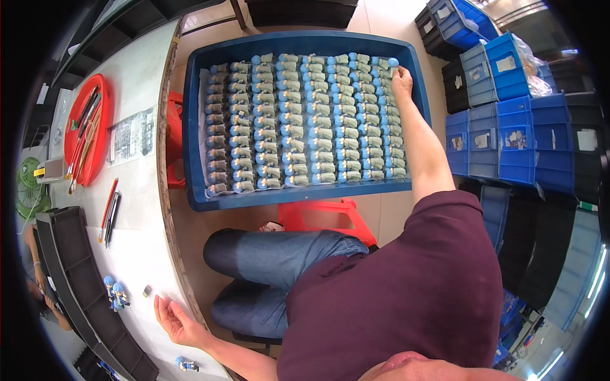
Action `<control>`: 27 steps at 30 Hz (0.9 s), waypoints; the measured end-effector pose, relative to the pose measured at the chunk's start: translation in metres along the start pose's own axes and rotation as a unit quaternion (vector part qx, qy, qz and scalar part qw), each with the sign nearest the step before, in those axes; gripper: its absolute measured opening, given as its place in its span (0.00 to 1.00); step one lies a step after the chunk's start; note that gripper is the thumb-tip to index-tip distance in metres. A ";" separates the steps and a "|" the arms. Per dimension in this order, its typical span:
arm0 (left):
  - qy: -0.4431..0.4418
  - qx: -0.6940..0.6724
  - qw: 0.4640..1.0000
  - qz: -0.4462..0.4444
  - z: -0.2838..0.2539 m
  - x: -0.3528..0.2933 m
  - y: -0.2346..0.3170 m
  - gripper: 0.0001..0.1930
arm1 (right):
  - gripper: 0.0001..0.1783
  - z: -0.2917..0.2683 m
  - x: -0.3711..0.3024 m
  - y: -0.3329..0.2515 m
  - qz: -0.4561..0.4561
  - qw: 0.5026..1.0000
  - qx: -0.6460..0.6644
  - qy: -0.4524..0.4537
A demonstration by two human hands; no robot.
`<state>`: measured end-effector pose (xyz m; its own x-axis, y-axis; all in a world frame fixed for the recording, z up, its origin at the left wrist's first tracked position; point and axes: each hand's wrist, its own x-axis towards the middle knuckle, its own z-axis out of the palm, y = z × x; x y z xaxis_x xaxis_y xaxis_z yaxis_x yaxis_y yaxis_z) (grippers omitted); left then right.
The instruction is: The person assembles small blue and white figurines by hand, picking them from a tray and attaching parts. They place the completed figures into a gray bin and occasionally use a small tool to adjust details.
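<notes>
Far left there's a green fan (30, 190), then a black compartment tray (76, 254) along the far side of the white surface (143, 235). Next is a red tray (105, 108) with brushes and tools lying in it, a couple of loose pens (112, 219) below that, and a little clump of blue figures (117, 296) sitting pretty close to the black tray. A tiny dark piece (147, 291) lies just beside the left hand (179, 322), whose fingers are loosely spread and bent with nothing in them that I can see. I can't tell if that hand is resting or hovering. A lone blue figure (187, 364) lies near the wrist, so a careless sweep of that forearm could knock it around, and the tiny piece could get brushed away just as easily. Moving right, the big blue tub (305, 39) is packed with rows of figures (292, 120), blue heads and grey-green bodies, lying really close together. At its upper right corner the right hand (401, 84) has its fingers pinched narrow on one blue-headed figure (393, 63); can't tell if it's touching its neighbours. With rows that tight, I'd worry about a knuckle or the figure's edge catching the next one and tipping it or scuffing it, and a loose fingertip grip could drop it onto the row. Stacked blue bins (483, 133) fill the right side.
</notes>
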<state>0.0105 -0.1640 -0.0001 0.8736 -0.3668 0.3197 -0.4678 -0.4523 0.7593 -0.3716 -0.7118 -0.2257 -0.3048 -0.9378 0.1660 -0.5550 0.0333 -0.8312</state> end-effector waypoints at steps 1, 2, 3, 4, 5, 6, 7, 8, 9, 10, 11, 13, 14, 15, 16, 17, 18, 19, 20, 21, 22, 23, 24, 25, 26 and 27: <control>0.003 0.000 1.000 0.002 -0.001 -0.001 0.000 0.11 | 0.16 0.005 -0.001 0.002 0.006 1.000 -0.004 -0.004; 0.006 -0.001 1.000 0.004 -0.002 -0.002 0.000 0.11 | 0.16 0.009 -0.001 0.004 0.012 1.000 -0.009 -0.008; 0.008 -0.001 1.000 0.006 -0.002 -0.002 0.000 0.11 | 0.16 0.011 0.000 0.006 0.005 1.000 0.017 -0.002; 0.009 -0.001 1.000 0.007 -0.001 -0.002 0.000 0.11 | 0.15 0.007 -0.001 0.004 -0.002 1.000 0.014 0.007; 0.009 0.000 1.000 0.007 -0.001 -0.002 -0.001 0.11 | 0.15 0.000 -0.001 -0.002 -0.010 1.000 0.010 0.013; 0.009 0.001 1.000 0.006 0.000 -0.003 -0.002 0.12 | 0.15 -0.006 0.001 -0.009 -0.017 1.000 0.005 0.020; 0.007 0.003 1.000 0.007 0.000 -0.003 -0.002 0.12 | 0.13 -0.013 0.006 -0.016 -0.048 0.998 -0.023 0.043; 0.008 0.008 1.000 0.006 -0.001 -0.003 -0.003 0.12 | 0.12 -0.021 0.004 -0.032 -0.053 0.995 -0.062 0.057; 0.007 0.012 1.000 0.007 -0.001 -0.004 -0.004 0.12 | 0.12 -0.026 0.000 -0.051 -0.063 0.986 -0.139 0.065; 0.005 0.014 1.000 0.011 -0.001 -0.004 -0.004 0.12 | 0.12 -0.030 -0.002 -0.065 -0.073 0.971 -0.216 0.074; 0.002 0.014 1.000 0.014 -0.001 -0.003 -0.005 0.12 | 0.12 -0.034 -0.001 -0.075 -0.073 0.957 -0.278 0.040; 0.000 0.018 1.000 0.017 0.000 -0.001 -0.005 0.12 | 0.12 -0.035 0.004 -0.087 -0.073 0.915 -0.395 -0.030; 0.000 0.022 1.000 0.016 0.000 -0.001 -0.005 0.12 | 0.11 -0.032 0.007 -0.084 -0.087 0.901 -0.423 -0.043; 0.001 0.027 1.000 0.015 0.000 -0.001 -0.004 0.12 | 0.11 -0.027 0.012 -0.077 -0.101 0.886 -0.450 -0.055; 0.003 0.026 1.000 0.014 -0.001 -0.002 -0.004 0.12 | 0.11 -0.019 0.017 -0.069 -0.116 0.869 -0.475 -0.069; 0.004 0.026 1.000 0.014 0.000 -0.002 -0.004 0.12 | 0.10 -0.012 0.023 -0.059 -0.120 0.869 -0.476 -0.065; 0.005 0.025 1.000 0.013 0.000 -0.002 -0.003 0.12 | 0.10 -0.007 0.027 -0.050 -0.118 0.870 -0.474 -0.068; 0.004 0.026 1.000 0.013 0.001 -0.002 -0.003 0.12 | 0.10 -0.004 0.027 -0.047 -0.114 0.870 -0.475 -0.070; 0.003 0.028 1.000 0.012 0.002 -0.001 -0.003 0.12 | 0.10 -0.002 0.026 -0.045 -0.109 0.870 -0.475 -0.073; 0.002 0.029 1.000 0.012 0.002 0.000 -0.002 0.12 | 0.11 -0.002 0.025 -0.043 -0.088 0.875 -0.469 -0.085; 0.004 0.030 1.000 0.009 0.002 -0.002 -0.002 0.12 | 0.11 -0.002 0.021 -0.048 -0.070 0.879 -0.461 -0.099; 0.007 0.030 1.000 0.007 0.002 -0.003 -0.001 0.12 | 0.11 -0.002 0.017 -0.051 -0.051 0.883 -0.454 -0.112; 0.010 0.030 0.999 0.006 0.001 -0.004 -0.001 0.12 | 0.12 -0.002 0.015 -0.052 -0.054 0.882 -0.451 -0.126; 0.007 0.032 0.999 0.009 0.001 -0.003 -0.001 0.12 | 0.14 -0.008 0.014 -0.053 -0.056 0.880 -0.451 -0.137; 0.005 0.033 0.999 0.013 0.002 -0.002 -0.002 0.12 | 0.15 -0.014 0.012 -0.055 -0.057 0.878 -0.451 -0.147; 0.003 0.035 0.999 0.016 0.002 -0.001 -0.003 0.13 | 0.16 -0.016 0.009 -0.058 -0.054 0.895 -0.427 -0.116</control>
<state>0.0104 -0.1636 -0.0039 0.8585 -0.3781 0.3465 -0.5039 -0.4964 0.7069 -0.3544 -0.7167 -0.1673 -0.0995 -0.9947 0.0250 -0.9911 0.0968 -0.0909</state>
